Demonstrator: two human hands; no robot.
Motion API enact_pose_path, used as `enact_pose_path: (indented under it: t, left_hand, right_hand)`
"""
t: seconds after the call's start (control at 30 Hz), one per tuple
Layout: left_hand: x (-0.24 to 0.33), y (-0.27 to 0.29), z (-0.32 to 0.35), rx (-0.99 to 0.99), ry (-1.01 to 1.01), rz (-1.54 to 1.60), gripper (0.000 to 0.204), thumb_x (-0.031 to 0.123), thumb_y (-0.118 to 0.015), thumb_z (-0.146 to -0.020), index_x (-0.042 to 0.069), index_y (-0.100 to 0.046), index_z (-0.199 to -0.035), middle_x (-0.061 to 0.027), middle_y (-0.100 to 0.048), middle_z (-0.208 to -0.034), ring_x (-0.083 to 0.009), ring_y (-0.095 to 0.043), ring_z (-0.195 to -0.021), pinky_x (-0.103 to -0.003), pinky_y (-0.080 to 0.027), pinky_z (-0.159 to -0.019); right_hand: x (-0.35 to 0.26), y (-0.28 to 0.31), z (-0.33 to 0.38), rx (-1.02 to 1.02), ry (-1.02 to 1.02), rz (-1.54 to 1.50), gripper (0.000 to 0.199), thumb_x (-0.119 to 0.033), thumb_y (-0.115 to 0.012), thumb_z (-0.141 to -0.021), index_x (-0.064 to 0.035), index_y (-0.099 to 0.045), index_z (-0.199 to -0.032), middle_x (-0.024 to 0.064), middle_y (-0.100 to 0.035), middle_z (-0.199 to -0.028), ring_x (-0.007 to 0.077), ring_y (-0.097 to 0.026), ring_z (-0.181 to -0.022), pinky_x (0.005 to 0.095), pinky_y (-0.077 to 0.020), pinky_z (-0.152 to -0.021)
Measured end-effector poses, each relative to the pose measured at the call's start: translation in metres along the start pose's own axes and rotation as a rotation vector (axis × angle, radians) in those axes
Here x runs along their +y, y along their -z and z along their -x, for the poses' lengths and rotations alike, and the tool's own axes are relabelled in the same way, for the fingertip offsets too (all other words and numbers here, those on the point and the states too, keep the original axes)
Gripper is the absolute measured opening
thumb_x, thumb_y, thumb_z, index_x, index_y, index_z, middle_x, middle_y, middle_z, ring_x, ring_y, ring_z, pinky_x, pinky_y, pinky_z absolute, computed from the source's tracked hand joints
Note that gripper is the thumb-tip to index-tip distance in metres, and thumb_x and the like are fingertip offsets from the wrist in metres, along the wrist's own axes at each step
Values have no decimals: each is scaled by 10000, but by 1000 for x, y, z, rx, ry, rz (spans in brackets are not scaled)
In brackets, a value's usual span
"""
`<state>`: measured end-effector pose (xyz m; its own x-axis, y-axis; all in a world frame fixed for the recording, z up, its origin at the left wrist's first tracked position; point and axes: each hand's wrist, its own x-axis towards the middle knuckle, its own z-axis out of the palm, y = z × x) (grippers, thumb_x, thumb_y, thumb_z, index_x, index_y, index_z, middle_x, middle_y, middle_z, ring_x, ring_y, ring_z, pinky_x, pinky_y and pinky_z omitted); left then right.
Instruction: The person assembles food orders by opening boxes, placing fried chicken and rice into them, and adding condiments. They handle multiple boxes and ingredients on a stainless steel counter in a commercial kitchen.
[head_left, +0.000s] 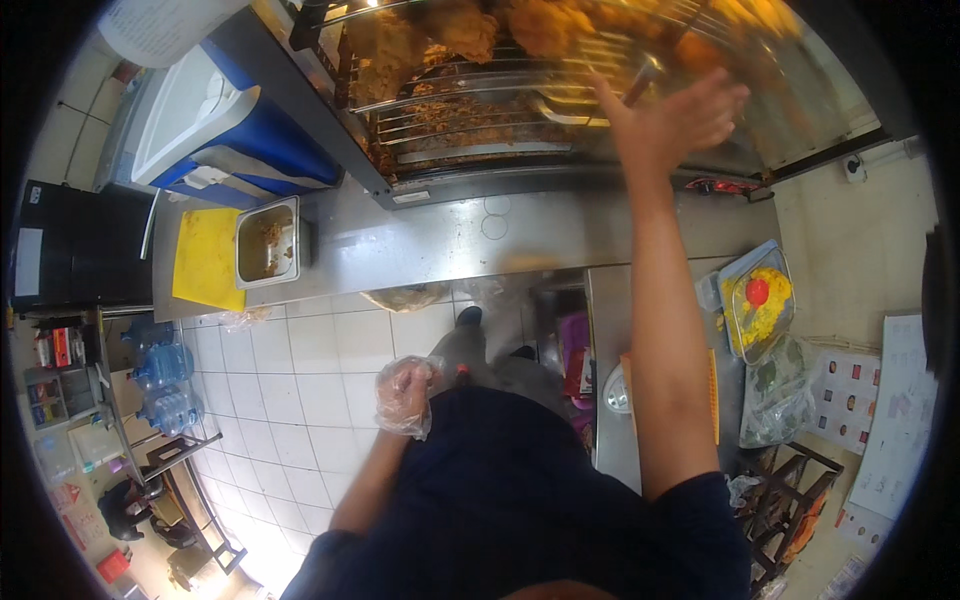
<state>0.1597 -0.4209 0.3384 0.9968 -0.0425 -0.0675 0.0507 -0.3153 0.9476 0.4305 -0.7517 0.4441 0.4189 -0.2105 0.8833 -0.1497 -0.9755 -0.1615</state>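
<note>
My right hand, bare, reaches up to the lit display cabinet with its fingers stretched out and thumb apart. It is open and holds nothing I can see. Pieces of fried chicken lie on the cabinet's wire racks, blurred at the right. A curved metal handle shows left of my thumb, and a blurred metal-and-brown piece lies just beyond it. Low in front of my body, my left hand wears a clear plastic glove. Its fingers are curled closed, with nothing visible in them.
A steel counter runs below the cabinet. On it sit a yellow board, a metal pan with crumbs and a blue cooler box. At right is a tray of yellow food with a red item. Water bottles stand left.
</note>
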Motion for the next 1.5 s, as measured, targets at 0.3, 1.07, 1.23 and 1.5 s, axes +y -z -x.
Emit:
enact_pose_path:
  t: [0.3,1.07,1.23,1.5]
  left_hand:
    - [21,-22,-105,-313,-470,-43,90,109,-594,-850,37,-641,-875,-128,-609,-741,-279,-580,-646,-364,-471,-607]
    - [131,-102,-294,-266,-793,-1160,547,395,-401,-948,54,-367,-1375,-128,-452,-1330,-271,-396,-1278,-480,-307,-1036]
    - [149,-88,-294,-427,-708,-1092,572,437,-474,-913,59,-403,-1337,-152,-458,-1333,-304,-432,-1246,-486,-340,-1015]
    - [190,-140,-292,-471,-405,-975,485,380,-338,-961,20,-531,-1221,-181,-524,-1281,-352,-518,-1165,-438,-375,-1017]
  right_hand:
    - [48,-3,-3,-18,-76,103,1226,-716,-696,-614,-4,-109,-1422,345,-137,-1417,468,-166,-1312,616,-190,-991]
    - [-25,-19,69,-428,-1157,-1254,300,-164,-614,-903,-2,-514,-1135,16,-575,-747,85,-555,-588,208,-456,-557]
    - [-32,-24,75,-365,-1150,-1208,277,-163,-601,-910,-5,-535,-1128,33,-595,-738,85,-579,-621,226,-463,-561]
    - [-19,-18,79,-375,-673,-754,227,-127,-536,-937,8,-590,-1112,137,-684,-900,200,-653,-807,297,-491,-724]
